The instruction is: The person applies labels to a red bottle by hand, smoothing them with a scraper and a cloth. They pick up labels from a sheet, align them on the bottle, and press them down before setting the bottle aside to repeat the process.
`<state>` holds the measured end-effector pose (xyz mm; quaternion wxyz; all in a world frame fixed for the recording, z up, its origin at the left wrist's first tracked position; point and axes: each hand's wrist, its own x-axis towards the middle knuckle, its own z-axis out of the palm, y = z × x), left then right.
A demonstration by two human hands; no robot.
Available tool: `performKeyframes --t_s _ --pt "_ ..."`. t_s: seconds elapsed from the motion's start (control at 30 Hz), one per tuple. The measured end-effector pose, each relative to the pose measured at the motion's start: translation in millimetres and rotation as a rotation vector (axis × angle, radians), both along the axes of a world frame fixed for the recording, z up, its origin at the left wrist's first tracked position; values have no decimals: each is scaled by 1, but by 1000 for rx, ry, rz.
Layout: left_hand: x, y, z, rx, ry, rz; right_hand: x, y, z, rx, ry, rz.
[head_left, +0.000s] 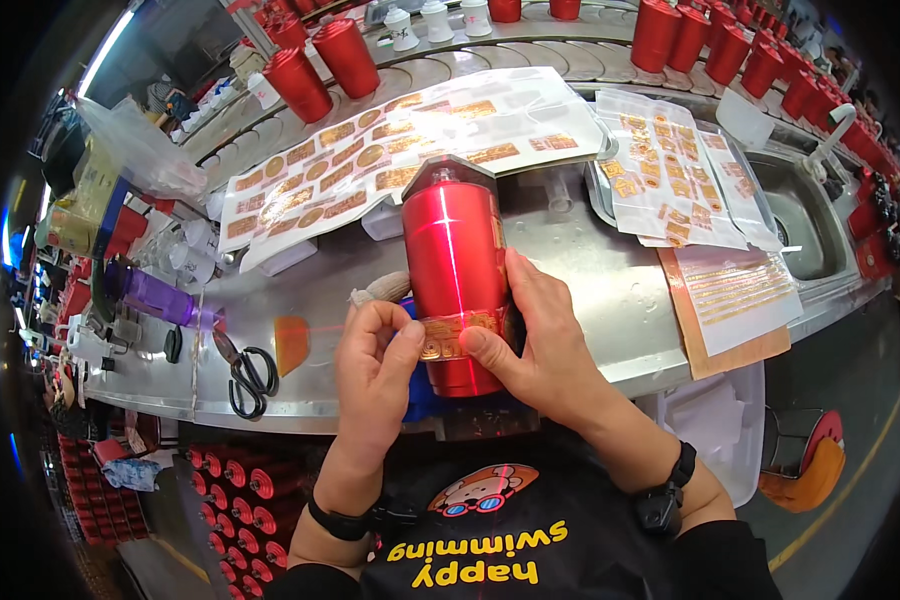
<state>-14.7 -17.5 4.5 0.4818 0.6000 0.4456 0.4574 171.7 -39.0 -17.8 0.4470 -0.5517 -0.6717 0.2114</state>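
Note:
A glossy red cylinder, like a jar or bottle body (448,245), leans before me on a dark stand (473,172). Around its lower part runs a gold patterned decal strip (440,338). My left hand (375,365) is closed in a pinch, thumb and fingers at the strip's left end. My right hand (550,345) wraps the cylinder's right side, its thumb pressing on the strip. A bright red line of light runs down the cylinder. A rolled beige cloth or sponge (380,290) lies beside my left fingers. The cylinder's far side is hidden.
Decal sheets (330,165) cover the back of the metal bench (610,320); more sheets (660,165) lie right, near a sink (805,215). Scissors (245,370), an amber scraper (291,345) and a purple bottle (155,293) sit left. Red cylinders (348,58) stand on a conveyor behind.

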Motion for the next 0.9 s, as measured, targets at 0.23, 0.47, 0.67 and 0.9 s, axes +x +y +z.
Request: performKeyframes --t_s 0.23,0.47,0.67,0.9 --pt "1 -1 -3 -26 -79 -5 2 1 -3 14 24 18" --pt "1 0 -5 -7 -76 -12 0 3 -3 -8 45 9" --pt "-1 1 -10 7 -77 -3 1 3 -2 -18 58 12" --pt "-2 0 -9 43 41 7 3 3 -2 -54 111 26"
